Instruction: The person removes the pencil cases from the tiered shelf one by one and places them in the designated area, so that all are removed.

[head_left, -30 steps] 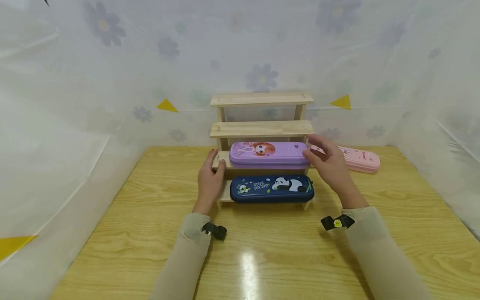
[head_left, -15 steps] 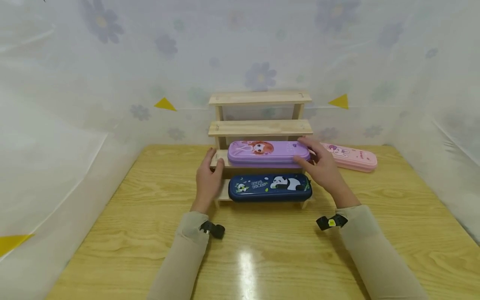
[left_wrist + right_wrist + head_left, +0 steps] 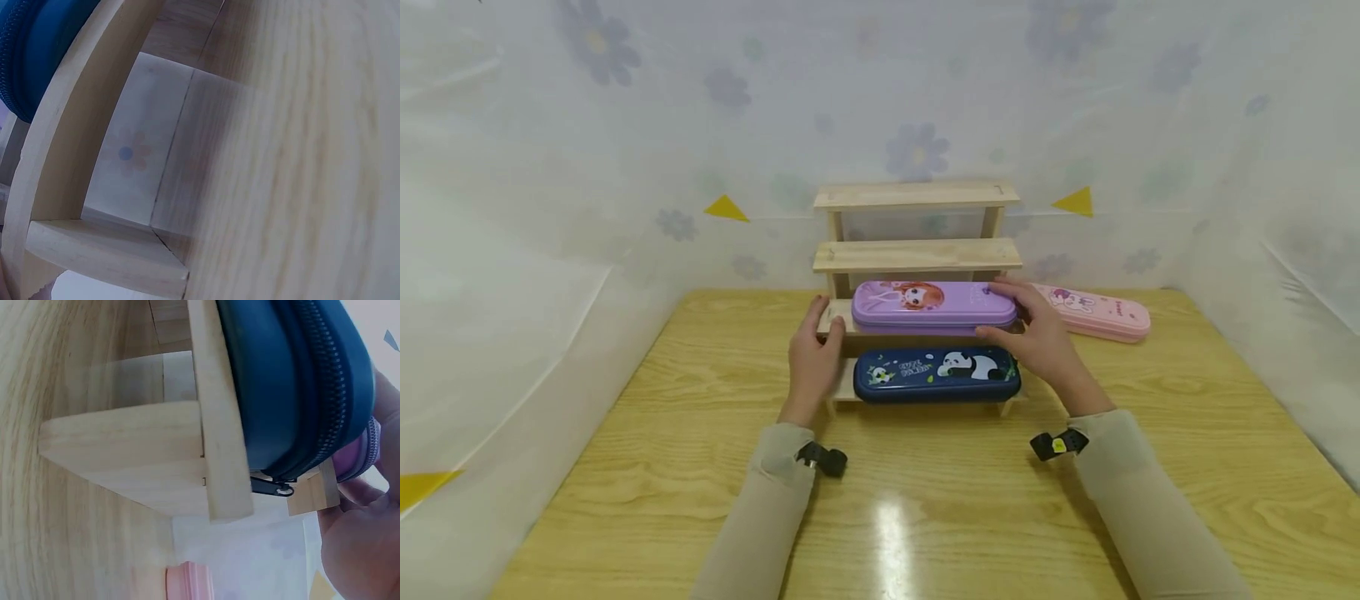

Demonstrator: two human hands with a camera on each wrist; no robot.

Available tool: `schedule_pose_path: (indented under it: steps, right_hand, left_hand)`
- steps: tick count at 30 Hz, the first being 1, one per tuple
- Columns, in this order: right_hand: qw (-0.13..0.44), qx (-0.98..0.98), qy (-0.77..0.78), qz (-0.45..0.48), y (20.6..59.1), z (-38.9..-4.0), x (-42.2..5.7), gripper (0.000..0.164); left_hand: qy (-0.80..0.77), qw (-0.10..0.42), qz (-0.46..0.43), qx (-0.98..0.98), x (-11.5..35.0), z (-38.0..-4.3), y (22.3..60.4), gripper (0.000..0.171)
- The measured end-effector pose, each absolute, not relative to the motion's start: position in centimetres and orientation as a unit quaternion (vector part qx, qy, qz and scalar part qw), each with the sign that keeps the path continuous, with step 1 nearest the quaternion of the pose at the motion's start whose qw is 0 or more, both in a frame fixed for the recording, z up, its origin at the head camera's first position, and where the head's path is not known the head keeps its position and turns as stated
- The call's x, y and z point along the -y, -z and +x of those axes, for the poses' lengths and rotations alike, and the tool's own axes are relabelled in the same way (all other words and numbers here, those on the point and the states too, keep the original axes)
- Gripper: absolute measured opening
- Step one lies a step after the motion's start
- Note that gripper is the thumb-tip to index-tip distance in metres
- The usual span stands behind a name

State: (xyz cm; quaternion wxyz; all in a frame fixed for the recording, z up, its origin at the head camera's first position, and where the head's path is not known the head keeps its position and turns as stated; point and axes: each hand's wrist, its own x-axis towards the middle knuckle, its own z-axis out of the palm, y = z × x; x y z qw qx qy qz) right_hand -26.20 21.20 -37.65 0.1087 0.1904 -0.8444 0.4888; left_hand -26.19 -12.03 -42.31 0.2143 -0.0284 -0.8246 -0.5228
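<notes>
A purple pencil case [image 3: 934,307] with a girl's picture lies on the second-lowest step of a wooden stepped shelf [image 3: 917,255]. My right hand [image 3: 1043,337] holds its right end, thumb at the front and fingers over the back edge. My left hand [image 3: 814,360] grips the left end of that same step between thumb and fingers. On the lowest step, in front, rests a dark blue panda pencil case [image 3: 936,375]. Its zipper end [image 3: 300,394] fills the upper right wrist view, where my right hand [image 3: 365,534] touches the purple case [image 3: 359,450] behind it.
A pink pencil case [image 3: 1101,315] lies on the table [image 3: 700,500] right of the shelf, partly behind my right hand. The top two steps rise at the back. A flower-patterned white sheet [image 3: 917,83] hangs behind, with yellow triangles [image 3: 1075,202] on it.
My right hand has moved left, farther over the right end of the purple pencil case. More of the pink case shows. My left hand stays at the shelf, and the view shifts slightly.
</notes>
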Motion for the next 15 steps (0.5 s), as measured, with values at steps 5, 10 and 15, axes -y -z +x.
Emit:
schedule_pose_path:
  steps: [5, 10, 15]
  right_hand:
    - [0.1, 0.852, -0.483, 0.178, 37.86, -26.13, -21.16, 0.064]
    - [0.113, 0.847, -0.483, 0.193, 37.84, -26.17, -21.3, 0.062]
    - [0.116, 0.846, -0.478, 0.206, 37.62, -26.23, -21.75, 0.063]
  left_hand:
    - [0.527, 0.217, -0.027, 0.821, 12.02, -26.15, 42.32, 0.051]
    - [0.526, 0.218, -0.026, 0.821, 11.94, -26.11, 42.27, 0.051]
    - [0.529, 0.217, -0.025, 0.82, 11.92, -26.02, 42.2, 0.051]
